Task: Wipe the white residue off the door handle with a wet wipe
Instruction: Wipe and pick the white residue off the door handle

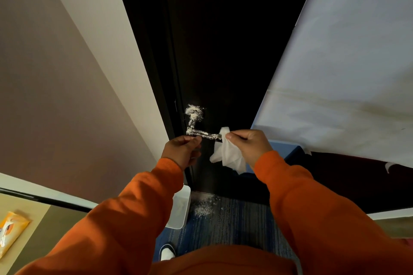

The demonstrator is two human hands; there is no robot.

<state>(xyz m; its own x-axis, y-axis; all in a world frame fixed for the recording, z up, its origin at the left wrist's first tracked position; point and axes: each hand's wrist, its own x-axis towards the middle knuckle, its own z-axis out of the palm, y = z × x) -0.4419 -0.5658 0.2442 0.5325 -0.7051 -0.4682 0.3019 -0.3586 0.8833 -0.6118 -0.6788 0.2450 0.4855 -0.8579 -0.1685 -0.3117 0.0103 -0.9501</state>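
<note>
Starting at the door handle (202, 133), a dark lever on the dark door (223, 62) is seen, mounted just beside the door's left edge and coated with white residue (194, 111) that is thickest on the round base and streaked along the bar. The bar is steadied from below by the left hand (182, 149), whose fingers are curled narrowly around its near part, while the free end is pinched through a wet wipe (228, 152) by the right hand (245, 144), thumb and fingers closed on the cloth and most of the wipe left hanging loose beneath. Little appears to have been cleaned so far. Several risks can be judged from here: the lever may be pushed down and the door unlatched if pressure is applied too hard; residue may be smeared onto the door face rather than lifted if the loose wipe is dragged; the left fingers may be soiled, or a patch left hidden under them; more crumbs may be shed onto the carpet (234, 225), where white powder (204, 206) is already scattered. A white bin (180, 210) is stood on the floor by the door; its contents cannot be told. An orange wipe packet (10, 233) is lain on a surface at far left.
</note>
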